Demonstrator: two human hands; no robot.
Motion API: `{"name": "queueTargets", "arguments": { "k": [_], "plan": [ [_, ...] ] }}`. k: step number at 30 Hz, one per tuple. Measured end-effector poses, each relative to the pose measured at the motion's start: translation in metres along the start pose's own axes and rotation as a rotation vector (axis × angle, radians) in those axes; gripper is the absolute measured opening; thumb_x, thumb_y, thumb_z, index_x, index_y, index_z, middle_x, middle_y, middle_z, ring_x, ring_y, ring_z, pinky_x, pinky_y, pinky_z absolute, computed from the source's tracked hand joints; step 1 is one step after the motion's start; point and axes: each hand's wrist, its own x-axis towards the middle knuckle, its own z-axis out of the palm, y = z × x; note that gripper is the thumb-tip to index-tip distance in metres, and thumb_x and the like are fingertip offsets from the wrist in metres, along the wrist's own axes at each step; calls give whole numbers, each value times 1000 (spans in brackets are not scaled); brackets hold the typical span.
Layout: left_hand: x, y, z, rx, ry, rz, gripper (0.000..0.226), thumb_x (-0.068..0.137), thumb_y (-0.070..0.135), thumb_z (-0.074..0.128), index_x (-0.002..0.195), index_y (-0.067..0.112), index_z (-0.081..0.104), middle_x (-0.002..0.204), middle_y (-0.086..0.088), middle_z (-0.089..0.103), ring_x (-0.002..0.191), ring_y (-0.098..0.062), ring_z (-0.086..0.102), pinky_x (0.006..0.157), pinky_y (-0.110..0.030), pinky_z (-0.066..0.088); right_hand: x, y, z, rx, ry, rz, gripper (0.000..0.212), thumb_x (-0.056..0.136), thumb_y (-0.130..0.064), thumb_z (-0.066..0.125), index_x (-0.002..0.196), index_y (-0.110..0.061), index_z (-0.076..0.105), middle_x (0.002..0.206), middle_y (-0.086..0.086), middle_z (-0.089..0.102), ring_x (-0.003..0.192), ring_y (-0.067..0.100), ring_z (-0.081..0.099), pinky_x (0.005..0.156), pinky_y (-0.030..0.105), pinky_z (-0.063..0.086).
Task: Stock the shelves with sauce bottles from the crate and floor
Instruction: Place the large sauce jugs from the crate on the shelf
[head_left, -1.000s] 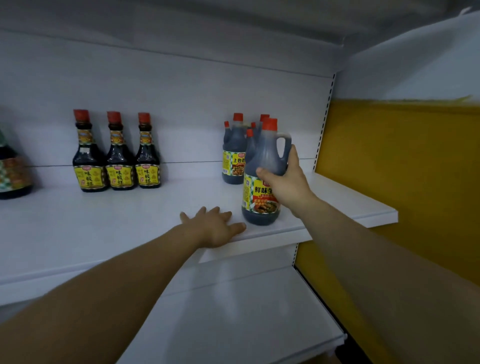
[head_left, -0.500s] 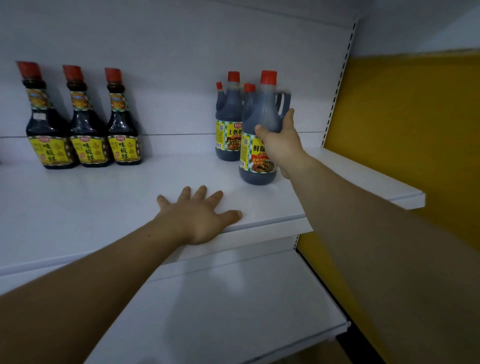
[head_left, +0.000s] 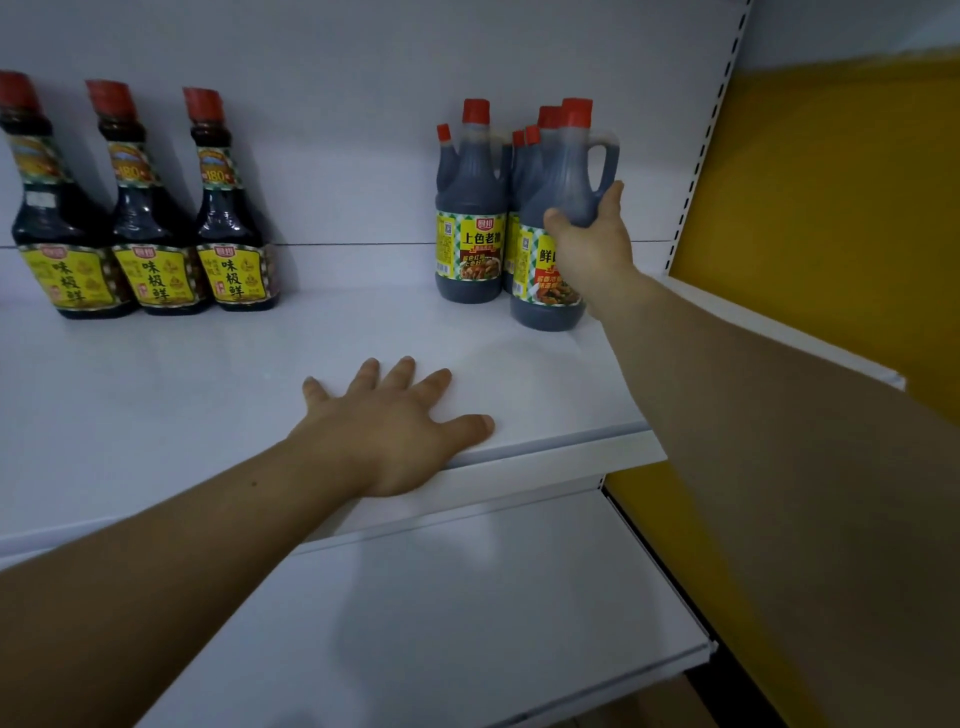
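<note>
right hand (head_left: 592, 244): fingers (head_left: 614, 197) and thumb wrapped round the shoulder of the handled jug (head_left: 566, 171), just under its loop handle (head_left: 609, 158), not through it. The handled jug stands upright at 1 o'clock on the upper shelf (head_left: 208, 395), base at shelf level, tight against the neighbour jugs (head_left: 470, 197) at its 10 o'clock. Can't tell if its weight is fully down.

left hand (head_left: 395, 421): fingers spread flat, palm on the shelf's front edge at 6 o'clock, holding nothing.

handling, my read: it's full of dark liquid, so heavy for one hand. The body looks like stiff plastic, smooth and probably slick, so a shoulder grip is marginal for carrying. The loop handle is the better hold for a lift. Pushing on the body is fine for sliding it back. The red cap (head_left: 577, 111) is not a lift point.

writing: the nearest neighbour jug's label reads 上色老抽. The held one shows 鲜, with the rest behind the hand. The small red logo tabs are too blurred to read. The three slim bottles (head_left: 150, 244) at 10 o'clock read 味极鲜, and their neck bands show 180.
</note>
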Motion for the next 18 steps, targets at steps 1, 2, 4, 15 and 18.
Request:
{"name": "queueTargets", "arguments": {
  "k": [1,2,4,15,18],
  "plan": [
    [0,0,0,-1,2,-1,78,81,78,14,149,43,0,160,9,-7,148,-21,-7,113,-62,-1,3,1,-2,-9,3,-1,84,96,-32,53,154,-24,-7,148,7,41,131,30,45,106,43,40],
    [0,0,0,-1,2,-2,77,81,78,14,149,43,0,160,9,-7,148,-21,-7,113,-62,-1,6,2,-3,-13,5,-1,84,96,-31,53,154,-23,-7,146,7,43,130,30,46,106,43,41],
    [1,0,0,3,0,-4,77,81,78,14,148,44,-1,160,9,-7,148,-20,-8,113,-62,-1,12,4,-5,-8,4,-1,85,95,-31,53,154,-22,-7,143,7,46,126,28,49,106,43,42],
    [2,1,2,-22,8,-2,78,80,79,14,148,44,-1,160,10,-8,148,-20,-9,113,-62,-2,28,11,-5,-53,-14,7,81,98,-35,48,153,-25,-11,148,5,38,128,29,46,98,38,41],
    [2,1,2,-30,8,-5,77,81,79,14,148,44,-1,160,10,-8,148,-20,-8,113,-62,-3,20,13,-2,-103,8,-39,78,99,-38,44,154,-23,-10,151,6,35,131,29,44,105,40,41]
  ]
}}
